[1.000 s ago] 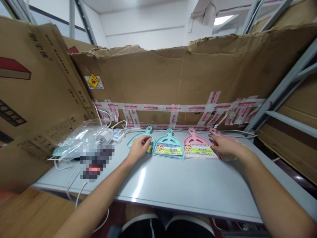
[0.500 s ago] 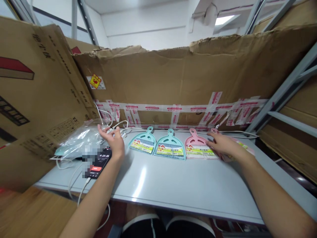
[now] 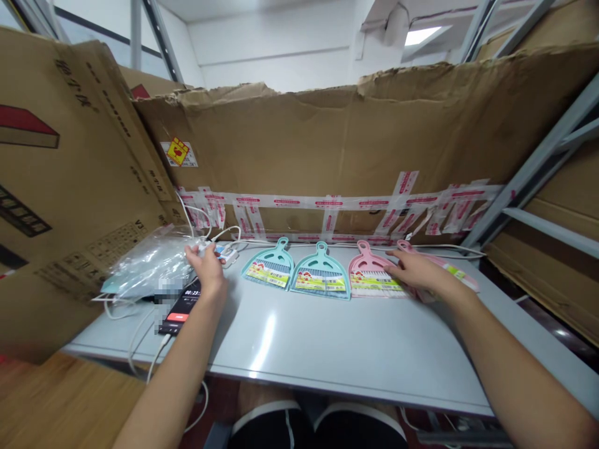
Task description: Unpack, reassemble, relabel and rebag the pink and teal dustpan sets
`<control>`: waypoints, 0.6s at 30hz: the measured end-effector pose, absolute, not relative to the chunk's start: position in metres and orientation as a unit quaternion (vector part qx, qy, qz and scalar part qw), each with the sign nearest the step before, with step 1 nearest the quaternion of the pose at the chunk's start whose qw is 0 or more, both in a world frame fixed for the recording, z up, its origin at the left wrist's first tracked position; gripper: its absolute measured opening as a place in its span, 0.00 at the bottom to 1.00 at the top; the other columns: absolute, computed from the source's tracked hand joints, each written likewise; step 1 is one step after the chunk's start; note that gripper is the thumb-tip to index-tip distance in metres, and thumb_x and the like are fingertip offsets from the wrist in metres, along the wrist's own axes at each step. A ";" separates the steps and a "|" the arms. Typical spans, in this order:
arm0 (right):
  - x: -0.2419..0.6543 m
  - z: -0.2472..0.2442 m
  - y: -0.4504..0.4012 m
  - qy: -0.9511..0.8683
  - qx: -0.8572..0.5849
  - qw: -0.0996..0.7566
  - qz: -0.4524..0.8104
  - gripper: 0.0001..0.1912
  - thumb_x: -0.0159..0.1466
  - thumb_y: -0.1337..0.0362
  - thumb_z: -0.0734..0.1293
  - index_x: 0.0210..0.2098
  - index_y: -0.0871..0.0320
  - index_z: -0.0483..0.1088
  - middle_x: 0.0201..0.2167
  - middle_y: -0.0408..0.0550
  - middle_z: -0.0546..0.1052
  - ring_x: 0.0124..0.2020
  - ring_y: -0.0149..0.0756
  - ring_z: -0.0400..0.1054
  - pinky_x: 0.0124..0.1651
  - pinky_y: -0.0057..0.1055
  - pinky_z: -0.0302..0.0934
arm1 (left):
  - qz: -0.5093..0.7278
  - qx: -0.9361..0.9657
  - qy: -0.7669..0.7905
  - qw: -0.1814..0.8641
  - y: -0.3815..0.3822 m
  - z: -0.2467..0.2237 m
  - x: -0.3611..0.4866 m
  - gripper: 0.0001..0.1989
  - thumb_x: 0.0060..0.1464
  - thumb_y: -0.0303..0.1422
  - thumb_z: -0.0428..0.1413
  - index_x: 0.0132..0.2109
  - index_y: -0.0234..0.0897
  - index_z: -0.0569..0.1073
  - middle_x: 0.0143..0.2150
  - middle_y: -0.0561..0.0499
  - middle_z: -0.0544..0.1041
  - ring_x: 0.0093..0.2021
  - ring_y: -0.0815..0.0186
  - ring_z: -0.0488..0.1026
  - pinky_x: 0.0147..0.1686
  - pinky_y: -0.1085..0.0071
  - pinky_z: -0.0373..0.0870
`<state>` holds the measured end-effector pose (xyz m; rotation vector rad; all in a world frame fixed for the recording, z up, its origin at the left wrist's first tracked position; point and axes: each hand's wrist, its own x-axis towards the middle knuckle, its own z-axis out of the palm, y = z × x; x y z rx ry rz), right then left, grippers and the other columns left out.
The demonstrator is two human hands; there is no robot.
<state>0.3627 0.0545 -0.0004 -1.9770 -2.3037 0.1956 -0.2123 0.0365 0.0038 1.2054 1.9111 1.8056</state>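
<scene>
Left hand at the back of the tabletop, left of centre, over a white plug adapter. Fingers slightly apart and gently curved, tips apparently on the adapter; firm hold hard to confirm from this angle. Right hand low at the right end of the row, fingers extended and loosely together, not clamped, lying over a far pink dustpan and just touching the edge of a near pink dustpan.

Further left in the row, a first teal dustpan and a second teal dustpan, just beside each other. All four dustpans flat along the back edge of a pale grey table, each with a printed label, handles toward the back.

Upper left of the tabletop: a transparent plastic bag. Just below it, a black phone, partly pixelated, lit screen. White cables running over the front edge. Behind the row, a torn cardboard sheet bearing red-and-white tape. Far right, a grey steel shelf frame.
</scene>
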 end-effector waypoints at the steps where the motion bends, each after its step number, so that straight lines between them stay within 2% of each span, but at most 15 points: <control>1: 0.363 0.000 0.054 -0.755 -0.650 0.050 0.066 0.36 0.74 0.48 0.63 0.74 0.62 0.70 0.59 0.65 0.85 0.54 0.58 0.82 0.53 0.40 0.70 | 0.658 0.353 0.652 0.130 0.035 0.006 -0.210 0.40 0.72 0.39 0.50 0.83 0.52 0.42 0.74 0.37 0.64 0.44 0.63 0.76 0.32 0.69 0.74; 3: 0.363 0.000 0.054 -0.753 -0.652 0.054 0.067 0.37 0.74 0.48 0.65 0.75 0.62 0.70 0.58 0.65 0.85 0.54 0.57 0.82 0.53 0.40 0.70 | 0.695 0.300 0.636 0.148 0.033 0.010 -0.207 0.46 0.68 0.36 0.54 0.83 0.57 0.37 0.77 0.38 0.60 0.44 0.65 0.77 0.31 0.70 0.74; 5: 0.363 -0.001 0.055 -0.752 -0.653 0.058 0.068 0.37 0.73 0.48 0.66 0.75 0.63 0.70 0.58 0.65 0.85 0.54 0.57 0.82 0.54 0.40 0.70 | 0.703 0.310 0.617 0.172 0.031 0.013 -0.205 0.48 0.67 0.35 0.54 0.83 0.59 0.35 0.78 0.38 0.60 0.44 0.65 0.78 0.31 0.70 0.73; 8: 0.365 -0.002 0.056 -0.755 -0.650 0.053 0.068 0.37 0.73 0.48 0.65 0.74 0.62 0.70 0.61 0.64 0.84 0.56 0.57 0.81 0.54 0.40 0.70 | 0.718 0.313 0.587 0.206 0.030 0.016 -0.202 0.48 0.65 0.34 0.55 0.82 0.61 0.38 0.74 0.41 0.64 0.43 0.66 0.77 0.31 0.71 0.72; 10: 0.366 -0.004 0.058 -0.761 -0.644 0.046 0.065 0.37 0.74 0.47 0.64 0.74 0.62 0.70 0.62 0.64 0.83 0.57 0.57 0.81 0.53 0.40 0.70 | 0.755 0.270 0.559 0.210 0.030 0.018 -0.199 0.47 0.63 0.31 0.57 0.80 0.60 0.43 0.71 0.44 0.66 0.41 0.69 0.75 0.32 0.73 0.71; 12: 0.368 -0.006 0.059 -0.766 -0.638 0.044 0.060 0.37 0.74 0.47 0.62 0.74 0.62 0.70 0.62 0.64 0.83 0.56 0.57 0.81 0.52 0.39 0.70 | 0.812 0.195 0.512 0.204 0.030 0.019 -0.193 0.41 0.61 0.28 0.58 0.75 0.55 0.52 0.64 0.48 0.70 0.39 0.72 0.74 0.31 0.75 0.69; 14: 0.370 -0.009 0.060 -0.768 -0.636 0.051 0.057 0.36 0.74 0.47 0.62 0.73 0.63 0.71 0.60 0.63 0.85 0.54 0.56 0.82 0.50 0.39 0.70 | 0.854 0.120 0.460 0.212 0.029 0.020 -0.187 0.30 0.61 0.28 0.58 0.66 0.50 0.60 0.54 0.52 0.72 0.34 0.73 0.71 0.28 0.76 0.65; 16: 0.370 -0.010 0.061 -0.767 -0.636 0.059 0.057 0.36 0.73 0.47 0.63 0.72 0.62 0.72 0.56 0.63 0.86 0.50 0.55 0.83 0.49 0.39 0.70 | 0.867 0.078 0.431 0.238 0.027 0.020 -0.182 0.18 0.62 0.30 0.58 0.56 0.47 0.63 0.47 0.55 0.71 0.31 0.74 0.68 0.27 0.77 0.60; 18: 0.369 -0.010 0.062 -0.765 -0.637 0.066 0.061 0.36 0.73 0.47 0.64 0.71 0.62 0.73 0.52 0.63 0.87 0.48 0.56 0.83 0.48 0.40 0.70 | 0.867 0.065 0.422 0.258 0.025 0.019 -0.178 0.12 0.64 0.33 0.58 0.50 0.44 0.64 0.46 0.56 0.71 0.29 0.74 0.67 0.26 0.76 0.58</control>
